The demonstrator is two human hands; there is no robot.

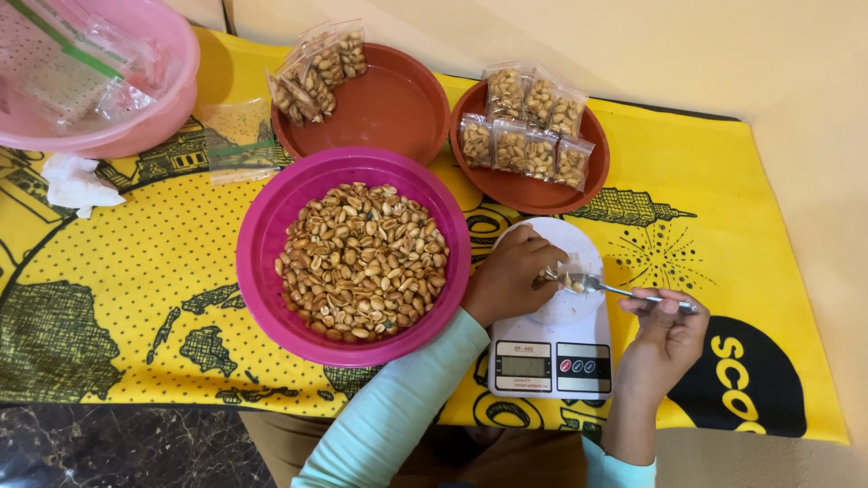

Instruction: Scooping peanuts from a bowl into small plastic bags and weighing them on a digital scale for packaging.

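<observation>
My left hand (511, 276) rests on the white kitchen scale (556, 339), fingers pinched around a small clear bag of peanuts on the round weighing plate (579, 244). In my right hand (665, 339) I grip a metal spoon (601, 286) by its handle, and its bowl, carrying a few peanuts, is at the bag's mouth beside my left fingers. A magenta bowl (267, 235) full of roasted peanuts (362, 262) stands just left of the scale.
Two brown plates at the back hold filled peanut bags: (389, 113) with a few bags, (529, 194) with several. A pink basin (136, 117) with empty zip bags sits far left. A crumpled tissue (77, 183) and yellow patterned cloth (136, 271) cover the table.
</observation>
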